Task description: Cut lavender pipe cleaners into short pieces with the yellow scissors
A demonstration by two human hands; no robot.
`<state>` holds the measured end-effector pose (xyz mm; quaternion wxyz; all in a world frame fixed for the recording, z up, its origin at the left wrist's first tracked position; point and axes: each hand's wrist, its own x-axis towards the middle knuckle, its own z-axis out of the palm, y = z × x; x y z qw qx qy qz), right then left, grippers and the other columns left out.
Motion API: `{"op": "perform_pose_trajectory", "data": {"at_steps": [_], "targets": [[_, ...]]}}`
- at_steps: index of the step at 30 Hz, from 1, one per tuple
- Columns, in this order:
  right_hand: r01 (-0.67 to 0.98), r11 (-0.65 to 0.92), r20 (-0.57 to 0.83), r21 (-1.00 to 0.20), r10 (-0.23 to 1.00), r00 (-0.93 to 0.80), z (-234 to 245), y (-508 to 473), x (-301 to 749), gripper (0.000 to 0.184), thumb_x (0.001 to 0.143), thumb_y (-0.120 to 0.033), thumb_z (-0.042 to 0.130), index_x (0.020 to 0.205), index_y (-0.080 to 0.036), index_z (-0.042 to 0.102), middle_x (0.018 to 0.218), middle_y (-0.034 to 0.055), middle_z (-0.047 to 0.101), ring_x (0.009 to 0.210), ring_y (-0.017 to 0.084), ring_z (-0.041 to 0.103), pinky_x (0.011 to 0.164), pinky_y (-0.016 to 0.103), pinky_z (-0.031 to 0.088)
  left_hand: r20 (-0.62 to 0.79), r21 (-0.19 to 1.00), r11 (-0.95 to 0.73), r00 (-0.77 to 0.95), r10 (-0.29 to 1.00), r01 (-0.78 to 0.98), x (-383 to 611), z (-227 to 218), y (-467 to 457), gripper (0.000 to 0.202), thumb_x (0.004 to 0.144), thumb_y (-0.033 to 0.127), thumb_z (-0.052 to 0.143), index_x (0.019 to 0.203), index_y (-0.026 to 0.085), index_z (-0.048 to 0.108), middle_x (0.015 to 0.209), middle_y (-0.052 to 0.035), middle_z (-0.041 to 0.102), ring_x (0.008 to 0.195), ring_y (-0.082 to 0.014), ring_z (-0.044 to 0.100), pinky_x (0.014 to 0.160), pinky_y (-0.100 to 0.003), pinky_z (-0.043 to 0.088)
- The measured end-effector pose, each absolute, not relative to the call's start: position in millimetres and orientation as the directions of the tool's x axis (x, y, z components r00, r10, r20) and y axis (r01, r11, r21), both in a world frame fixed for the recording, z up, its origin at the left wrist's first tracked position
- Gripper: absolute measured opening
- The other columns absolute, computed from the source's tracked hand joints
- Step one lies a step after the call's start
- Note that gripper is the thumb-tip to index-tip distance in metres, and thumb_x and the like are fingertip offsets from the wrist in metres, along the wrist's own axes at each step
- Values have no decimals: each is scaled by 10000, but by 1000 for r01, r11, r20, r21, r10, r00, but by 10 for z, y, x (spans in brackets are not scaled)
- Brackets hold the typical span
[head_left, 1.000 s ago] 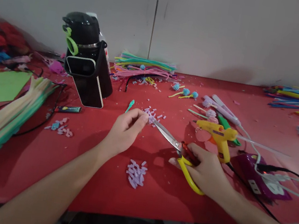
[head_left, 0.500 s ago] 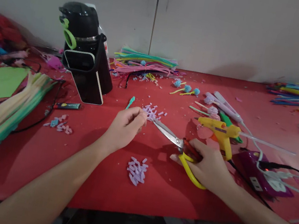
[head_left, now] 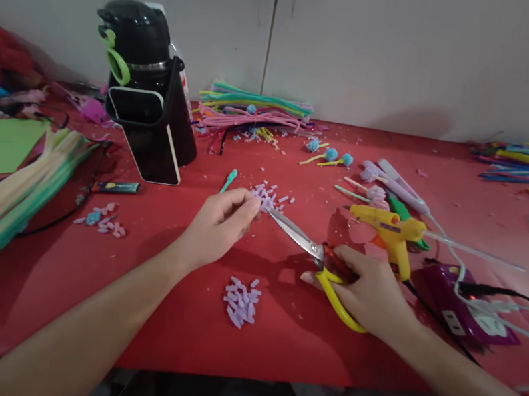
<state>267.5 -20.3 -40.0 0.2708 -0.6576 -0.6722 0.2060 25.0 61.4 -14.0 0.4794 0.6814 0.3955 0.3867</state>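
My left hand point(head_left: 224, 222) is closed in a pinch, thumb against forefinger; whatever is between the fingertips is too small to make out. Just beyond these fingers lies a loose pile of short lilac pipe cleaner pieces point(head_left: 271, 196). My right hand point(head_left: 365, 289) is wrapped round the yellow and red handles of a pair of scissors point(head_left: 296, 236). The blades look nearly together and point left, their tips close to the left fingertips. Nearer to me on the red table point(head_left: 170, 334) is a second heap of lilac pieces point(head_left: 241, 302).
A yellow glue gun point(head_left: 386, 225) and purple power strip point(head_left: 463, 309) with cables lie at right. Left stand a black bottle point(head_left: 134, 34) and a phone point(head_left: 151, 145); pipe cleaner bundles point(head_left: 8, 216) lie nearby. Behind are blue pompom stems point(head_left: 330, 155) and more pipe cleaners point(head_left: 258, 116).
Both hands and the scissors keep almost the same pose. The whole view has shifted slightly, with things at the left sitting a little further left.
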Motion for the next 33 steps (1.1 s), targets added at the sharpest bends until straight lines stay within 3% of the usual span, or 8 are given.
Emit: {"op": "perform_pose_trajectory", "data": {"at_steps": [33], "targets": [[782, 36, 73, -622, 997, 13, -406, -202, 2687, 574, 681, -725, 691, 622, -207, 448, 549, -44, 399, 533, 96, 319, 463, 237, 286, 138, 947, -238, 394, 908, 215, 244, -136, 610, 295, 961, 355, 472, 713, 197, 493, 545, 37, 422, 485, -94, 396, 472, -264, 309]]}}
